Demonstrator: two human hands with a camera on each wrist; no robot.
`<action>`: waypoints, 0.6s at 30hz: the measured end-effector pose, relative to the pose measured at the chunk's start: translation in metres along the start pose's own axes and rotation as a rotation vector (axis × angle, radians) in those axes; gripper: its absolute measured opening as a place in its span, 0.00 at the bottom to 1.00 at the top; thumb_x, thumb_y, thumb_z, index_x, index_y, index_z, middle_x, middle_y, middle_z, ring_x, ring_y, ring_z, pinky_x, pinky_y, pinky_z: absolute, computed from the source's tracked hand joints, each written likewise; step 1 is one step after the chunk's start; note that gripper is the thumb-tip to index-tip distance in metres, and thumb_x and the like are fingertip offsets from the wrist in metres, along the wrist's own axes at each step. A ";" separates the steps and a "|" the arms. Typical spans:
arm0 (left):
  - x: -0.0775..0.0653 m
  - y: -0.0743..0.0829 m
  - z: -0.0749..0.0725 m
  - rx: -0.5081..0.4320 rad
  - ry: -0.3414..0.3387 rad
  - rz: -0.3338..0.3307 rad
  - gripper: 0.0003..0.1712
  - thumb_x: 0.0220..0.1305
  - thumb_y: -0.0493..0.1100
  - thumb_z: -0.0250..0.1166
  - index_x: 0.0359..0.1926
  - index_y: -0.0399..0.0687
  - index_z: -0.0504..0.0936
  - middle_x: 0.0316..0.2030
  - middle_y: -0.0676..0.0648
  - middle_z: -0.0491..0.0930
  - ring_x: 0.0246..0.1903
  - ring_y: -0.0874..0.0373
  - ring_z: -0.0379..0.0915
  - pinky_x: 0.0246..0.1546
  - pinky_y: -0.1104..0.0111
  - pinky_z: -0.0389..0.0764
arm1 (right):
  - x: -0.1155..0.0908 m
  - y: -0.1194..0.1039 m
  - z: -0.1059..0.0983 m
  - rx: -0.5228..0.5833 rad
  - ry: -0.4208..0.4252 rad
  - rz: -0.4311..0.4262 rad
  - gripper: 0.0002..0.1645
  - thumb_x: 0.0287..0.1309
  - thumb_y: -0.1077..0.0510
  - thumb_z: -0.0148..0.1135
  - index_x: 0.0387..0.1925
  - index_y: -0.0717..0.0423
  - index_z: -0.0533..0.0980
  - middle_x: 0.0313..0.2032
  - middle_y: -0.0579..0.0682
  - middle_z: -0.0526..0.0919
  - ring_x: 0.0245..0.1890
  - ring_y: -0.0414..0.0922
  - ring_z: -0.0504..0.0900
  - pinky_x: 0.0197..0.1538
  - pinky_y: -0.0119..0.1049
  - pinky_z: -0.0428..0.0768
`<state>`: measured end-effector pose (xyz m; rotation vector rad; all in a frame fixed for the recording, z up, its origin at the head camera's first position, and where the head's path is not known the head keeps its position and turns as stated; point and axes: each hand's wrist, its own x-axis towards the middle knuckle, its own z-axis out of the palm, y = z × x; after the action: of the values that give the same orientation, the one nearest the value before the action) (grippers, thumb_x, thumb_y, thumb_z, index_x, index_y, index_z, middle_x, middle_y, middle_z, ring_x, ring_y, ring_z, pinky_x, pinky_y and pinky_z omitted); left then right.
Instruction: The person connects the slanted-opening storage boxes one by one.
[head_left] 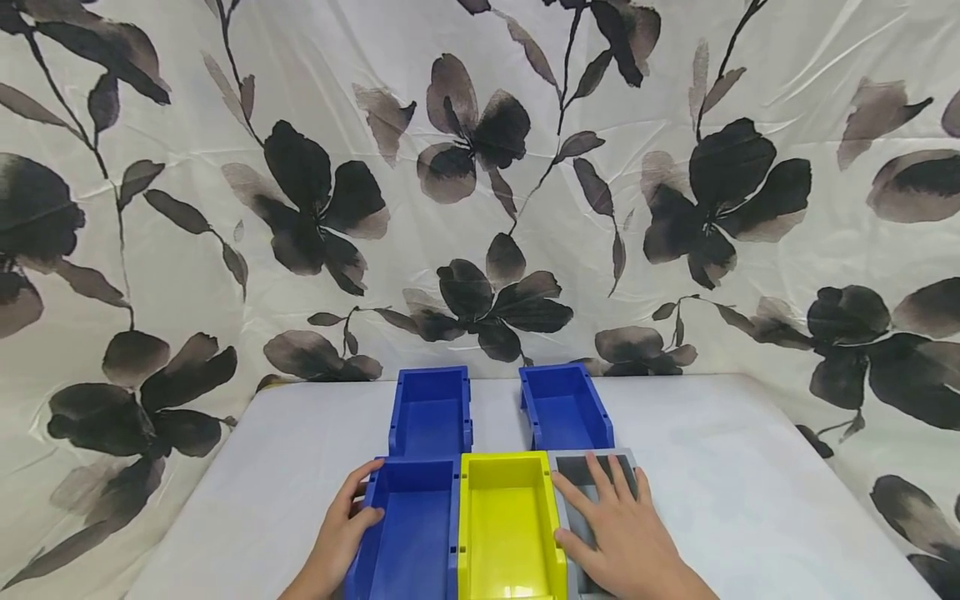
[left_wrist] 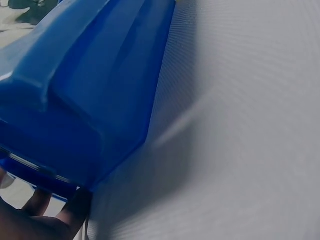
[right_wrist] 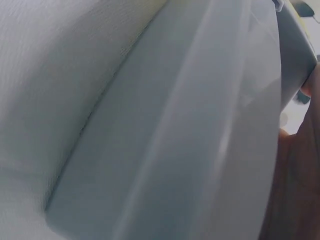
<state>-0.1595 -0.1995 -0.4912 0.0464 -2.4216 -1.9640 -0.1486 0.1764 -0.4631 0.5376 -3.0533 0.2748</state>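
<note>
Three plastic storage bins stand side by side in the head view: a blue bin (head_left: 420, 521), a yellow bin (head_left: 510, 525) in the middle and a grey bin (head_left: 573, 471) on the right. My left hand (head_left: 337, 529) holds the blue bin by its left wall, thumb at the rim and index finger at the far corner. Over the grey bin my right hand (head_left: 626, 533) lies with fingers spread, thumb reaching its left rim. The left wrist view shows the blue bin's outer side (left_wrist: 100, 100) close up; the right wrist view shows the grey bin's side (right_wrist: 175, 130).
Behind the row stand two more blue bins, one at the left (head_left: 431, 412) and one at the right (head_left: 566, 408), with a gap between them. All rest on a white-covered table (head_left: 712, 467). A floral curtain (head_left: 480, 225) hangs behind and at both sides.
</note>
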 end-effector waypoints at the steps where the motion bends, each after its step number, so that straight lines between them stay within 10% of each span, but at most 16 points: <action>1: 0.000 0.001 -0.001 0.002 -0.004 -0.002 0.36 0.59 0.31 0.54 0.67 0.59 0.66 0.53 0.34 0.69 0.43 0.43 0.74 0.37 0.55 0.78 | 0.000 -0.001 0.000 -0.001 0.002 0.004 0.42 0.58 0.20 0.35 0.72 0.22 0.55 0.73 0.57 0.55 0.71 0.65 0.47 0.61 0.73 0.41; 18: -0.005 0.013 -0.002 0.097 -0.042 -0.066 0.36 0.62 0.34 0.57 0.70 0.61 0.63 0.60 0.36 0.65 0.50 0.43 0.72 0.39 0.51 0.77 | 0.000 0.002 -0.018 0.159 -0.017 -0.013 0.43 0.59 0.24 0.46 0.71 0.36 0.62 0.72 0.55 0.58 0.72 0.63 0.47 0.61 0.73 0.41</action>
<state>-0.1542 -0.1986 -0.4776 0.0889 -2.5733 -1.8907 -0.1490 0.1814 -0.4459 0.5692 -3.0605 0.5186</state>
